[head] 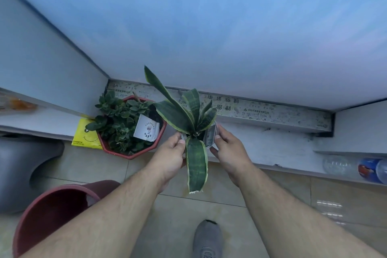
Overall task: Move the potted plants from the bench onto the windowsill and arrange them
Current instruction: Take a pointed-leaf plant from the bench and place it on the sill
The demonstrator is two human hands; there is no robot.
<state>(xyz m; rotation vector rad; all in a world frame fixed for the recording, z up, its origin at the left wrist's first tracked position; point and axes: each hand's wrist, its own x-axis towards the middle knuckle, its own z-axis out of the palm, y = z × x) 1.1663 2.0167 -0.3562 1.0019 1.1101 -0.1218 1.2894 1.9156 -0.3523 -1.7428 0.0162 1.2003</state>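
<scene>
A snake plant (188, 115) with long green, yellow-edged leaves grows in a small clear pot (211, 136) at the front edge of the white windowsill (272, 144). My left hand (170, 153) grips the pot's left side and my right hand (228, 148) grips its right side. One broad leaf hangs down toward me between my hands and hides the pot's front. To the left, a leafy green plant in a red octagonal pot (129, 125) with a white label card (146, 128) stands on the sill, slightly over its edge.
A yellow smiley packet (87, 136) lies left of the red pot. A grey bench or stool (23, 163) and an empty dark-red pot (56, 209) stand at lower left. A clear plastic bottle (356, 166) lies at right. My grey shoe (207, 239) is on the tiled floor.
</scene>
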